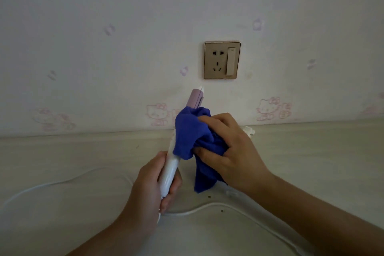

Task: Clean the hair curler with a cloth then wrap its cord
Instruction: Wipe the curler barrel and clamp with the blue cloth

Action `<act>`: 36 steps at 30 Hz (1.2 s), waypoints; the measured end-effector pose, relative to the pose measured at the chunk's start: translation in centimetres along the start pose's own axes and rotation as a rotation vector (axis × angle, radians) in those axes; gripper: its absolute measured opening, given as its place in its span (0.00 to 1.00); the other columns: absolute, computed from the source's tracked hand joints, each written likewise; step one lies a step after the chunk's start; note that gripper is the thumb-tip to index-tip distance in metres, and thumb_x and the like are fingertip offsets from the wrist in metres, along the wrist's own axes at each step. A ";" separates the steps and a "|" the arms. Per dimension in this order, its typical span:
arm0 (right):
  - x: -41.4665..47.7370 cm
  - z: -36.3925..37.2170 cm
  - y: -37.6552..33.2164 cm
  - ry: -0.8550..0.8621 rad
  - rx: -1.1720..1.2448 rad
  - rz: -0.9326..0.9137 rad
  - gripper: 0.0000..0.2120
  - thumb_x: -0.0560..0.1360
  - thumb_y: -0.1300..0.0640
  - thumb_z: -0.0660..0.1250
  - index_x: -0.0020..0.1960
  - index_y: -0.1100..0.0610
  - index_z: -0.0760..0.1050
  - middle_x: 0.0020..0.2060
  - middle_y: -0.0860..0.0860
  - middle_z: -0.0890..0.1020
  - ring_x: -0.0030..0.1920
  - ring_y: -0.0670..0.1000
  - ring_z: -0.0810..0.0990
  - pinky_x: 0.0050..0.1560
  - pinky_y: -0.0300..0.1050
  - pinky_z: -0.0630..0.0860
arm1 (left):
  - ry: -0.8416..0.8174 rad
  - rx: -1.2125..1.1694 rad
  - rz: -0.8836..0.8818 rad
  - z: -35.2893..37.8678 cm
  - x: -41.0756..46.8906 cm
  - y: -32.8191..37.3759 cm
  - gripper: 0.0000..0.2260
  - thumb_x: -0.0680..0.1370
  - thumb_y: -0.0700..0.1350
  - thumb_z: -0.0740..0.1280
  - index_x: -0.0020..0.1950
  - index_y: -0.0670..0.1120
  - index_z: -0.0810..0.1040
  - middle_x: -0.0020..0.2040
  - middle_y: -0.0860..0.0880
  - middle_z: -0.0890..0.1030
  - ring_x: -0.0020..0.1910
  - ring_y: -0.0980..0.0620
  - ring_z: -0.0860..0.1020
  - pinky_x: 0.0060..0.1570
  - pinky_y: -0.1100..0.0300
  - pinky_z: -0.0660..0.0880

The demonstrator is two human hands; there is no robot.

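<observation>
As your left hand [151, 181] grips the white-and-lilac plastic hair curler [172, 164] | barrel points far-right | right hand [226, 149] clutches crumpled blue cloth [191, 137] round its middle.

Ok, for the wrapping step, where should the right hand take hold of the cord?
Pinch the cord on the slack stretch flat on the table just right of the left hand, coming from above with the right hand, fingers across it. It leaves the handle of the hair curler there, so wraps would likely start tight.
</observation>
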State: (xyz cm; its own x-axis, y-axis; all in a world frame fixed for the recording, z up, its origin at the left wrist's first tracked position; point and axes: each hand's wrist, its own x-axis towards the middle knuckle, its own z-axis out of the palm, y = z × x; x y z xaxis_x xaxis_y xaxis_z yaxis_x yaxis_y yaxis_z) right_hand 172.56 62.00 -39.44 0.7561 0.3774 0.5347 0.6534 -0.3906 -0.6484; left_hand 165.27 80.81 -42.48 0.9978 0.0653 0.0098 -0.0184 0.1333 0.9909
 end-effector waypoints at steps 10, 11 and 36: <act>0.7 -1.6 -1.3 -0.004 -0.018 -0.056 0.16 0.70 0.48 0.73 0.56 0.36 0.77 0.50 0.39 0.75 0.50 0.43 0.79 0.51 0.44 0.78 | -0.022 -0.078 0.031 0.2 -0.5 0.3 0.20 0.80 0.55 0.59 0.34 0.43 0.70 0.25 0.44 0.66 0.17 0.52 0.58 0.19 0.65 0.54; 0.9 -2.0 -1.2 0.030 -0.014 -0.030 0.16 0.70 0.49 0.73 0.55 0.35 0.77 0.50 0.39 0.75 0.50 0.42 0.79 0.50 0.41 0.77 | -0.023 -0.043 0.052 0.2 -0.5 0.2 0.19 0.80 0.56 0.58 0.36 0.43 0.70 0.26 0.44 0.67 0.17 0.52 0.58 0.20 0.64 0.55; -0.1 -1.9 -2.6 0.034 0.060 -0.076 0.18 0.72 0.56 0.75 0.59 0.42 0.81 0.50 0.46 0.79 0.50 0.48 0.81 0.51 0.54 0.81 | 0.085 -0.046 0.088 0.8 -0.3 0.5 0.20 0.81 0.56 0.61 0.34 0.45 0.73 0.23 0.48 0.68 0.18 0.54 0.62 0.19 0.65 0.61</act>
State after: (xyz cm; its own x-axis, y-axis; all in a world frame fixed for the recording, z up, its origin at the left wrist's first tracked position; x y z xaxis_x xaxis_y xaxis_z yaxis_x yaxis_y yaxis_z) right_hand 170.82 61.41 -36.79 0.7060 0.3747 0.6009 0.7063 -0.3104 -0.6363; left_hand 165.05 80.10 -41.91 0.9833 0.1619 0.0830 -0.1103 0.1680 0.9796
